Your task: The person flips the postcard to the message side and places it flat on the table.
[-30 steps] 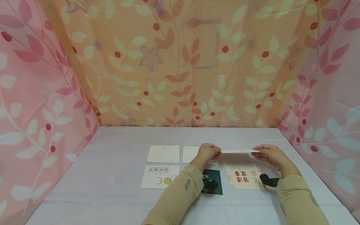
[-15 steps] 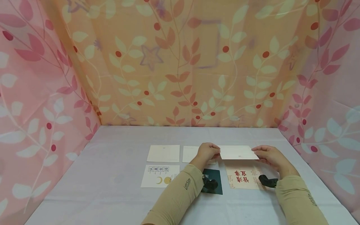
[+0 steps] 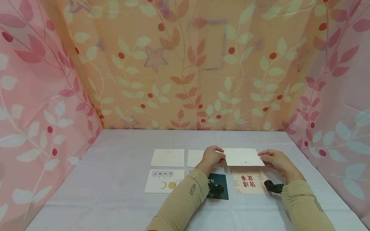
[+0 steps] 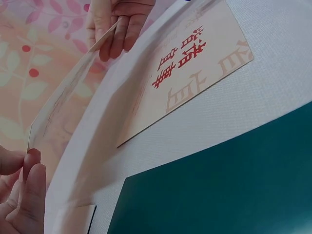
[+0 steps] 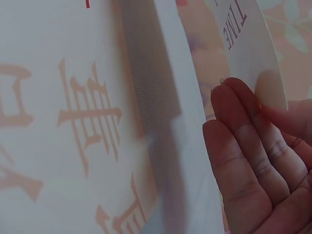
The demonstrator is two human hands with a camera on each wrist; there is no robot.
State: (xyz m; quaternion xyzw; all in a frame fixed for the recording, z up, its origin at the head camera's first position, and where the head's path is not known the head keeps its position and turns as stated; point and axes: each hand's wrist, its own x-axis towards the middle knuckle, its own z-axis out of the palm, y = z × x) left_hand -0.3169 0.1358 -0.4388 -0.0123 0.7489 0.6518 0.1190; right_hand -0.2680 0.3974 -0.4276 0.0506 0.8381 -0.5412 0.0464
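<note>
Both hands hold one white card [image 3: 242, 157] by its short ends, raised above the table and tilted, its nearly blank side toward the head camera. The left hand [image 3: 212, 156] pinches the left end; the right hand [image 3: 277, 161] pinches the right end between thumb and fingers. In the right wrist view the card's other face [image 5: 251, 44] bears printed letters reading "TIME". Below it lies a cream card with red characters [image 3: 250, 182]. A dark green card [image 3: 221, 192] lies under the left wrist, partly hidden by the wrist camera.
To the left lie a blank white card [image 3: 167, 158] and, nearer, a card with a moon drawing [image 3: 160, 181]. Another white card [image 3: 195, 158] is partly covered by the left hand. Patterned cloth walls [image 3: 185, 80] enclose the white table [image 3: 101, 192] on three sides.
The held card has turned from nearly edge-on to showing its nearly blank face to the head camera. The right hand has shifted slightly left; the cards on the table stay put.
</note>
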